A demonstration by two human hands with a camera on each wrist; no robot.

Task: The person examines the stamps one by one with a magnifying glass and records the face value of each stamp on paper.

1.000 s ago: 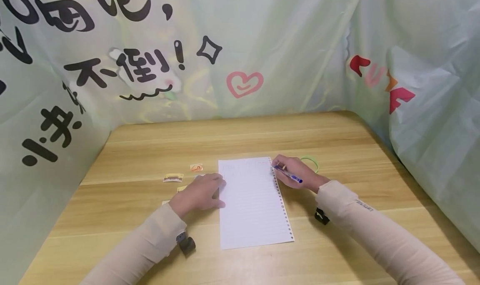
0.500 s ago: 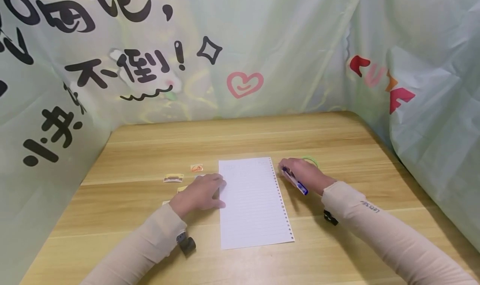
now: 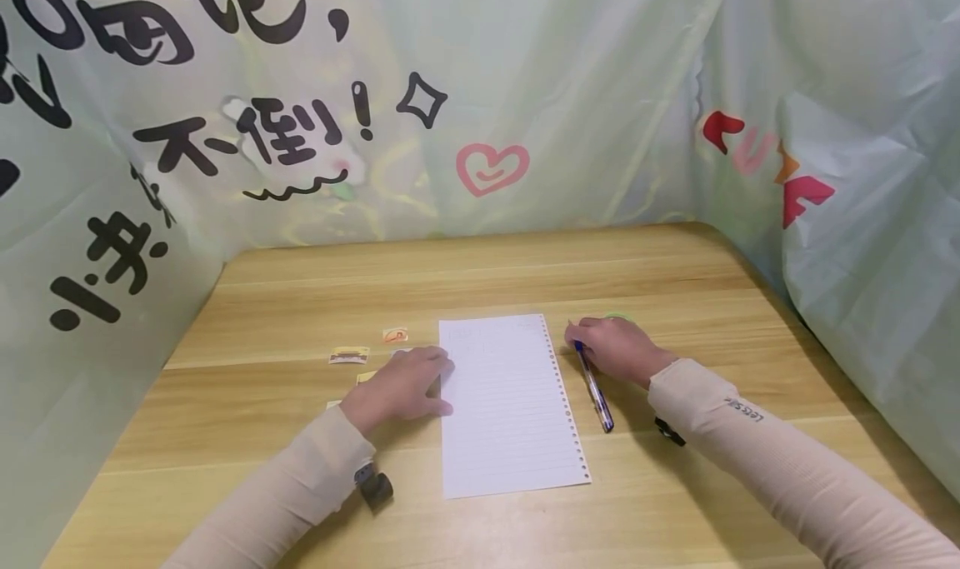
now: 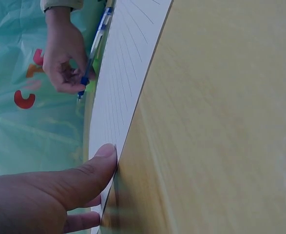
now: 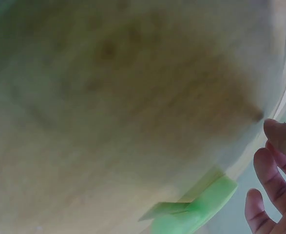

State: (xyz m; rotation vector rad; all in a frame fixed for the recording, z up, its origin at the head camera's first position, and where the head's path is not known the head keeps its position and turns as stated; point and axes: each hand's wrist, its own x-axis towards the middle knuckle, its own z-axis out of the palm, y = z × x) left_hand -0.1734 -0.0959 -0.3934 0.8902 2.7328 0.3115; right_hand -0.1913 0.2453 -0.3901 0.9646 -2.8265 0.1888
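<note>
A lined sheet of loose-leaf paper (image 3: 510,411) with punched holes along its right side lies on the wooden table. Across its left edge rests my left hand (image 3: 401,386), the thumb (image 4: 105,151) and fingertips on the paper. Right of the sheet, my right hand (image 3: 611,346) pinches a blue-and-clear ballpoint pen (image 3: 597,394) near its writing end. The pen's other end points back toward me, low over the table. In the right wrist view the other fingers (image 5: 269,175) are loosely bent, and only a sliver of blue shows past the thumb.
A green ring (image 3: 619,315) lies partly hidden behind my right hand. Small printed paper pieces, one yellow and brown (image 3: 348,355) and one orange (image 3: 395,335), lie left of the sheet, others partly under my left hand. Printed curtains (image 3: 585,119) hang behind and beside the table (image 3: 480,277).
My right hand has moved right, away from the sheet's upper right corner. The pen has swung so that its rear end points toward me and lower. The left hand and the sheet stay put.
</note>
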